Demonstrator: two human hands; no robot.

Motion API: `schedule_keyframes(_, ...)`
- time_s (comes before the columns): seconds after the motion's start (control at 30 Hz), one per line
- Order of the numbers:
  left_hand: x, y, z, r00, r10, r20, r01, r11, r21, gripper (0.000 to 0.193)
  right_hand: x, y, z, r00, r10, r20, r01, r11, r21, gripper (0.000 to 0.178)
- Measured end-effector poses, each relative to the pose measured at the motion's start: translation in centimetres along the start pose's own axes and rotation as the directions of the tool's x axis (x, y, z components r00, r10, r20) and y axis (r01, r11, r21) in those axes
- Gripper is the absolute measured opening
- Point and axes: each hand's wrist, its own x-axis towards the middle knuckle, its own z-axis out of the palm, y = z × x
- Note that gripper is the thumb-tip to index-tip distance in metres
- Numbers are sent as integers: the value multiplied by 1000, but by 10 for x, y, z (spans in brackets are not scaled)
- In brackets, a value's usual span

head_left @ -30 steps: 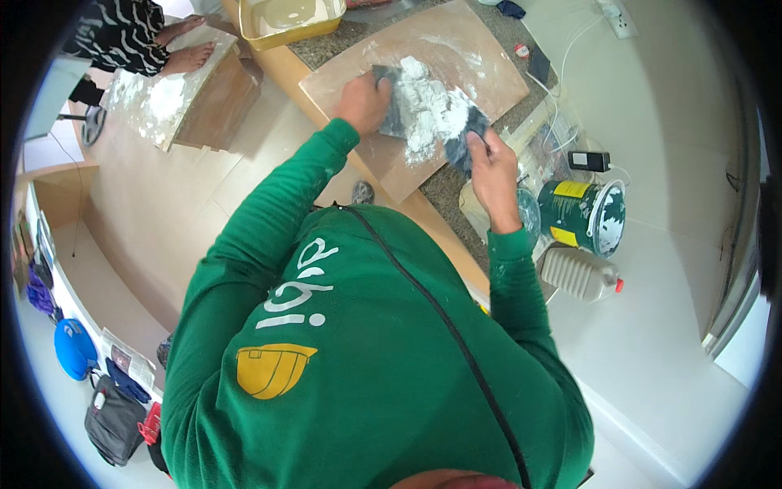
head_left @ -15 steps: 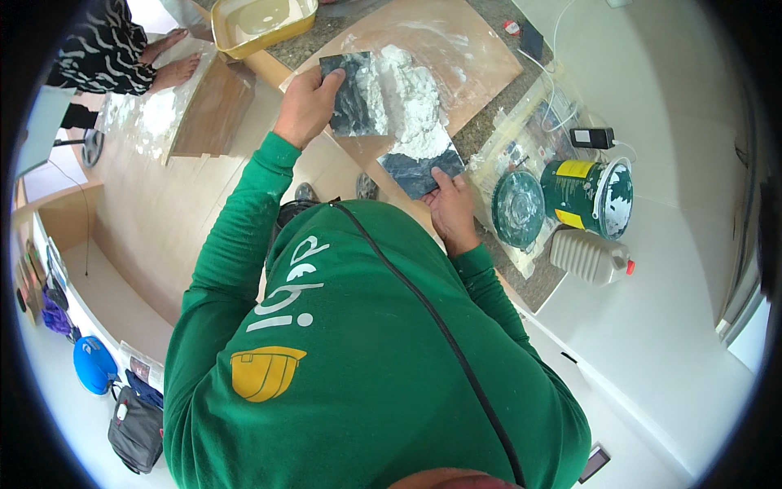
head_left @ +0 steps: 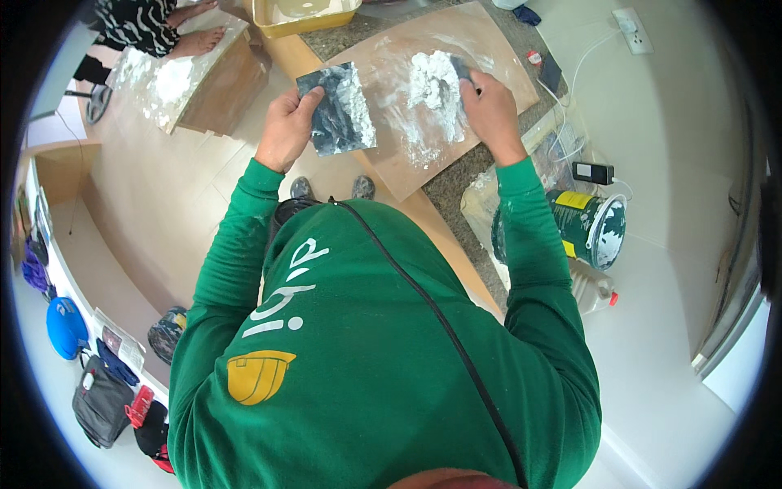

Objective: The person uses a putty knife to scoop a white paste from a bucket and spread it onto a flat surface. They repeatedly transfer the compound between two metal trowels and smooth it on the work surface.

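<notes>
My left hand [head_left: 287,129] grips the left edge of a flat, dark, squarish spreader [head_left: 327,122], fingers underneath and thumb on top. White paste coats that spreader's right side. Farther right, my right hand [head_left: 494,112] is closed on a second dark spreader [head_left: 463,67], of which only a strip shows beside the fingers. A thick mass of white paste [head_left: 434,84] lies against this spreader, to the left of my right hand. Beneath both spreaders is a brownish board [head_left: 401,173] smeared with white. A gap separates the two spreaders.
A granite counter [head_left: 446,189] carries the board. On the right are a green bucket [head_left: 573,213], a plastic jug [head_left: 588,285] and a black power adapter [head_left: 592,173] with cable. A yellow tub [head_left: 314,24] stands beyond. At upper left, a person's bare feet [head_left: 198,41] rest on a wooden box [head_left: 224,94].
My right hand has swung up and away from me, from the board's near edge to its right side. The paste heap now lies by the right spreader, with smears below it.
</notes>
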Motion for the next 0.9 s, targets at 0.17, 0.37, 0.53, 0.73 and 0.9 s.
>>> schedule_keyframes(0.17, -2, -24, -13, 999, 0, -36, -2, 998, -56, 33, -67, 3, 37, 892, -445, 80, 446, 837, -317, 29)
schedule_keyframes(0.37, -2, -27, -16, 999, -37, -40, 29, 983, -184, 30, -52, -3, 1, 912, -374, 169, 405, 887, -221, 35)
schedule_keyframes(0.53, 4, -19, -12, 997, -59, 55, 68, 983, -172, 29, -48, 15, 47, 886, -450, 109, 453, 795, -403, 38)
schedule_keyframes(0.73, 6, -26, -13, 999, -21, 26, 26, 980, -200, 30, -62, -4, -12, 946, -161, 282, 207, 968, -143, 30)
schedule_keyframes(0.9, -5, -23, -11, 998, -58, 23, 62, 978, -200, 29, -22, 87, -32, 901, 250, 354, -416, 728, 545, 23)
